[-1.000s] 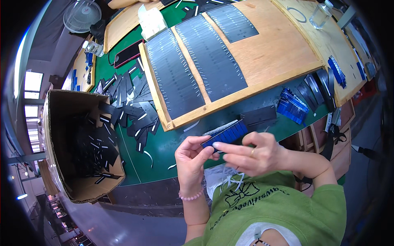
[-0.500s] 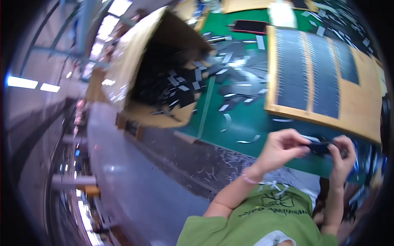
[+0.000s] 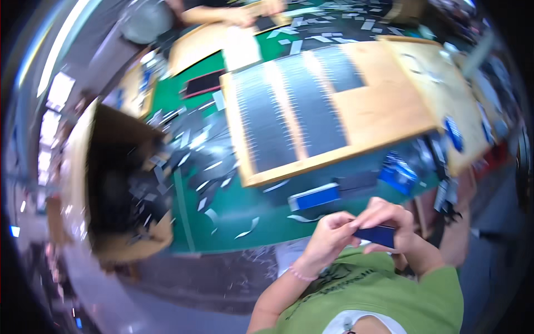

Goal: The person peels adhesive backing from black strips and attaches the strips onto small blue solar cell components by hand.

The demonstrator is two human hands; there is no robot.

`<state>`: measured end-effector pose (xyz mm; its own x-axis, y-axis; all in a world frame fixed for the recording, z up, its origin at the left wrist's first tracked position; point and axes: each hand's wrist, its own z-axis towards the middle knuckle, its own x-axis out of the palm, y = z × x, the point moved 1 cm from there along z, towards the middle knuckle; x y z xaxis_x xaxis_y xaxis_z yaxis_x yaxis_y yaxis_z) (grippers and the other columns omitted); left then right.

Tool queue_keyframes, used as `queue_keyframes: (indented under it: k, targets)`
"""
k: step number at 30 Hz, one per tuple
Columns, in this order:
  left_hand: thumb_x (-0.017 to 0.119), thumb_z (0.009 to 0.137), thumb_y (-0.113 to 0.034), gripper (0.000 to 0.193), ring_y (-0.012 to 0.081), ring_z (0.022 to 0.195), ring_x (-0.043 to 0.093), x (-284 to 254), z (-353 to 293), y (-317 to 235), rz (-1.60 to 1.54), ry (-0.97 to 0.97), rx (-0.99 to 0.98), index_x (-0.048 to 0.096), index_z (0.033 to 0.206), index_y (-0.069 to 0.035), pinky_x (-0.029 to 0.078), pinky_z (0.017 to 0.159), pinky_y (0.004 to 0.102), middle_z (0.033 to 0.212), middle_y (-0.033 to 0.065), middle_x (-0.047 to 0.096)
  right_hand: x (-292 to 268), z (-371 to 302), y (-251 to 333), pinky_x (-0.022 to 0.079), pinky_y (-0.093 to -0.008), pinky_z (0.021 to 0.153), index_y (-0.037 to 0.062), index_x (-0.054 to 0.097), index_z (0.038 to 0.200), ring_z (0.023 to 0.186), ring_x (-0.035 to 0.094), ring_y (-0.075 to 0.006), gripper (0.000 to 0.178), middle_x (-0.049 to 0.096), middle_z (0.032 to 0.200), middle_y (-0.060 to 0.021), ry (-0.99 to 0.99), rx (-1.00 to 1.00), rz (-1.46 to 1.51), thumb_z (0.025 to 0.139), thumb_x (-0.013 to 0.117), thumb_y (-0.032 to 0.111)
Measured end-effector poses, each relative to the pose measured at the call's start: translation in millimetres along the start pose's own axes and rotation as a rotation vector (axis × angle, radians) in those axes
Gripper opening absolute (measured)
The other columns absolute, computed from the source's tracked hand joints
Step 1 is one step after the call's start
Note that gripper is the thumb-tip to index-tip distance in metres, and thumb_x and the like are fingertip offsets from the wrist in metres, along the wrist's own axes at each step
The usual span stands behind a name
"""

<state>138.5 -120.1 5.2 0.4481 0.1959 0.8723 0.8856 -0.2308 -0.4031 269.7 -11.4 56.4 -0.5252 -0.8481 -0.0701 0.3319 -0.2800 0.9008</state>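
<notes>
Overhead, head view: both hands meet at chest height. Right hand [image 3: 392, 225] is clamped on a small blue packet [image 3: 378, 235], steadying it; left hand [image 3: 329, 236] pinches its near end with fingertips together. Green counter [image 3: 233, 214] lies beyond, a second blue packet [image 3: 315, 196] resting there.

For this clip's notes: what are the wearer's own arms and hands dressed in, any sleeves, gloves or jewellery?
Both hands are bare, with no gloves. The left hand has a thin pink beaded bracelet at the wrist, and the forearm below it is uncovered. The right hand shows no ring or band that can be made out through the blur. A green short sleeve covers the right upper arm.
</notes>
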Motion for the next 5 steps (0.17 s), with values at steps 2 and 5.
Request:
queue_keyframes:
  k: [2,5]
  targets:
    - [0.064,0.087,-0.016,0.03,0.016,0.077,0.064,-2.4,2.0,24.8,-0.079,0.074,-0.073,0.056,0.108,0.003,0.053,0.068,0.026,0.093,0.0117,0.064,-8.2,-7.3,5.3,0.042,-0.0285,0.063,0.0028,0.063,0.099,0.076,0.058,-0.018,0.039,0.065,0.094,-0.0087,-0.132,0.051,-0.101,0.067,0.081,0.013]
    - [0.061,0.089,-0.018,0.049,0.0193,0.084,0.064,9.1,15.7,30.8,0.165,0.076,-0.245,0.043,0.131,0.002,0.055,0.075,0.0319,0.114,0.0155,0.06,-35.6,3.1,11.8,0.046,-0.0303,0.072,0.0086,0.063,0.107,0.083,0.061,-0.0235,0.049,0.066,0.093,-0.0069,-0.078,0.134,-0.841,0.061,0.077,0.003]
